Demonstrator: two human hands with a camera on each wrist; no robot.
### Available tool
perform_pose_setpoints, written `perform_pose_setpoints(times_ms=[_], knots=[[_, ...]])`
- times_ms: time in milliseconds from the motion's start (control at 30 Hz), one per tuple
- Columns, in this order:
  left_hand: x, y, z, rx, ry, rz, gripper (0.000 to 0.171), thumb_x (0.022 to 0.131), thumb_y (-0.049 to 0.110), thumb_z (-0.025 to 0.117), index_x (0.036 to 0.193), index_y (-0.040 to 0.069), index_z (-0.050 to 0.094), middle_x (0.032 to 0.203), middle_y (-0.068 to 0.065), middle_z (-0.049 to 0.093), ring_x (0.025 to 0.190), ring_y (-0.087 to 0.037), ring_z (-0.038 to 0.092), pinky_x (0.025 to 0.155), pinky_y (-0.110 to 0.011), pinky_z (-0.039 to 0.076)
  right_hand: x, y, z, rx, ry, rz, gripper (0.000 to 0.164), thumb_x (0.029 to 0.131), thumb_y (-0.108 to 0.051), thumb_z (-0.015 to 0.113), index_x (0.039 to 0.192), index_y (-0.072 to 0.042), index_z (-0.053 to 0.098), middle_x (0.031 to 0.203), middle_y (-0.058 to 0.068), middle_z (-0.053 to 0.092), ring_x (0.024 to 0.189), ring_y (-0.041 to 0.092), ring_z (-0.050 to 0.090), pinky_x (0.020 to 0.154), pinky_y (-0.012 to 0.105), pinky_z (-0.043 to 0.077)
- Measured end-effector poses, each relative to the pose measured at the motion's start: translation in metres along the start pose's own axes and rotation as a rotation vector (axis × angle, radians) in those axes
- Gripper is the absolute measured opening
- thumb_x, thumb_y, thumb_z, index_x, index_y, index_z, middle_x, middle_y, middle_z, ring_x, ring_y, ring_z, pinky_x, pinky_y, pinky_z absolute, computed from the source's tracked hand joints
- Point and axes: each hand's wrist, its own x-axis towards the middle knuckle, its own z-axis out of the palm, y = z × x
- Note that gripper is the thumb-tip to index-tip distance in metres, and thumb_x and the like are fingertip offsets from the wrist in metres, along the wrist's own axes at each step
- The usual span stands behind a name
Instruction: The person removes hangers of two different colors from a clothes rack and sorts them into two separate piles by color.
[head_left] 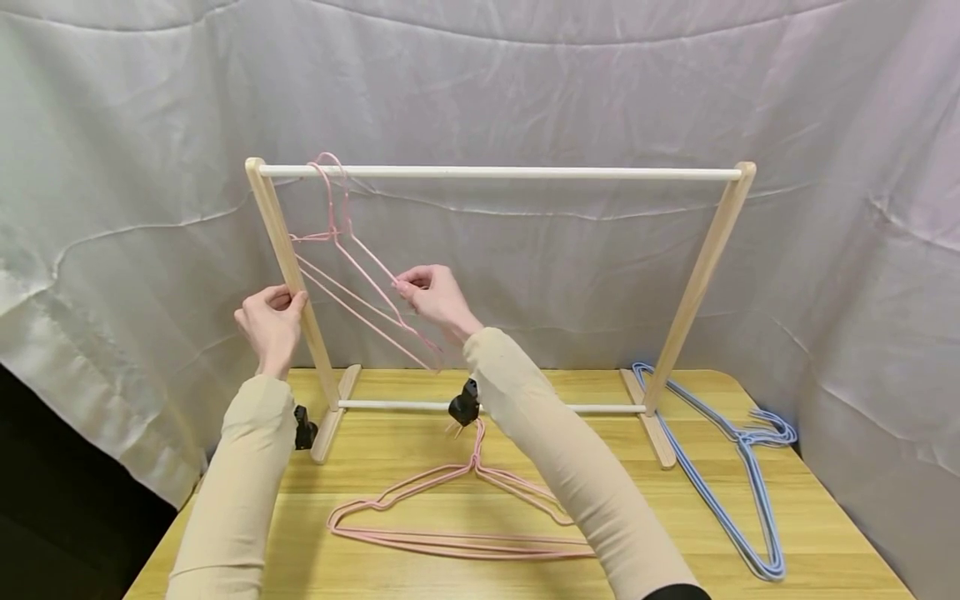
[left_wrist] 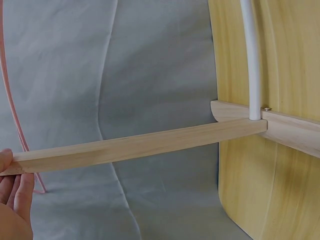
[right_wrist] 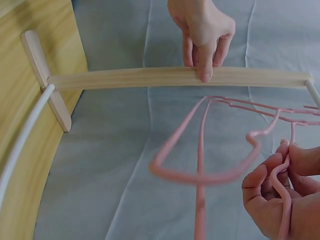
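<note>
Two pink hangers hang by their hooks near the left end of the white rail of a wooden rack. My right hand pinches the sloping shoulder of one of them between thumb and fingers, as the right wrist view also shows at that hanger's wire. On the far left, my left hand grips the rack's left wooden post, thumb on one side and fingers on the other. In the left wrist view only the fingertips show against the post.
Several pink hangers lie stacked on the wooden table in front of the rack, partly hidden by my right forearm. Blue hangers lie stacked by the rack's right foot. A grey curtain hangs behind and around.
</note>
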Motion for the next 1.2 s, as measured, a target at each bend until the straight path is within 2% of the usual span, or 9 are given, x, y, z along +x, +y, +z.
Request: perform_pose_setpoints(times_ms=[267,533,600,767,867,1000,1200], knots=[[0.0,0.0,0.0,-0.001,0.006,0.004,0.03,0.09,0.021,0.075,0.111,0.0,0.075,0.114,-0.024,0.072,0.128,-0.03,0.046,0.109,-0.042,0.027,-0.002,0.002,-0.012,-0.049,0.044,-0.052,0.018,0.098,-0.007,0.061,0.105,0.007,0.071,0.073,-0.005,0.059,0.063,0.004,0.05,0.059,0.015,0.042],[0.0,0.0,0.0,-0.005,0.003,-0.001,0.031,0.091,0.021,0.074,0.113,0.0,0.075,0.115,-0.024,0.072,0.129,-0.03,0.045,0.109,-0.042,0.027,-0.011,0.007,-0.025,-0.119,0.13,-0.112,0.016,0.096,-0.011,0.065,0.102,0.002,0.072,0.086,0.01,0.072,0.073,0.006,0.056,0.066,0.016,0.044],[0.0,0.0,0.0,-0.005,0.004,0.0,0.031,0.091,0.021,0.074,0.113,0.0,0.075,0.115,-0.024,0.072,0.129,-0.03,0.045,0.109,-0.042,0.027,-0.015,0.008,-0.029,-0.12,0.145,-0.125,0.015,0.095,-0.012,0.067,0.101,0.001,0.072,0.085,0.009,0.071,0.072,0.006,0.056,0.066,0.016,0.044],[0.0,0.0,0.0,-0.005,0.003,0.002,0.031,0.091,0.021,0.074,0.113,-0.001,0.075,0.115,-0.024,0.072,0.13,-0.029,0.045,0.11,-0.042,0.027,-0.023,0.012,-0.036,-0.094,0.193,-0.164,0.012,0.092,-0.01,0.071,0.097,0.001,0.071,0.076,-0.003,0.062,0.068,0.006,0.054,0.067,0.017,0.043],[0.0,0.0,0.0,-0.003,0.001,-0.001,0.031,0.091,0.021,0.073,0.113,-0.001,0.075,0.116,-0.024,0.071,0.131,-0.029,0.045,0.11,-0.041,0.027,-0.03,0.016,-0.039,-0.082,0.22,-0.19,0.011,0.092,-0.01,0.071,0.096,0.001,0.071,0.075,-0.003,0.06,0.066,0.007,0.053,0.065,0.018,0.043],[0.0,0.0,0.0,-0.001,0.0,-0.005,0.031,0.091,0.021,0.073,0.113,0.0,0.075,0.116,-0.024,0.071,0.131,-0.028,0.045,0.11,-0.041,0.027,-0.041,0.022,-0.044,-0.083,0.251,-0.216,0.011,0.092,-0.011,0.071,0.094,0.0,0.07,0.075,0.002,0.063,0.062,0.007,0.052,0.061,0.019,0.041],[0.0,0.0,-0.001,-0.003,-0.006,-0.01,0.031,0.091,0.022,0.073,0.114,0.001,0.075,0.117,-0.023,0.071,0.132,-0.028,0.044,0.11,-0.041,0.027,-0.058,0.038,-0.055,-0.094,0.285,-0.263,0.01,0.091,-0.007,0.071,0.093,0.002,0.072,0.077,0.018,0.068,0.06,0.005,0.05,0.058,0.018,0.039]])
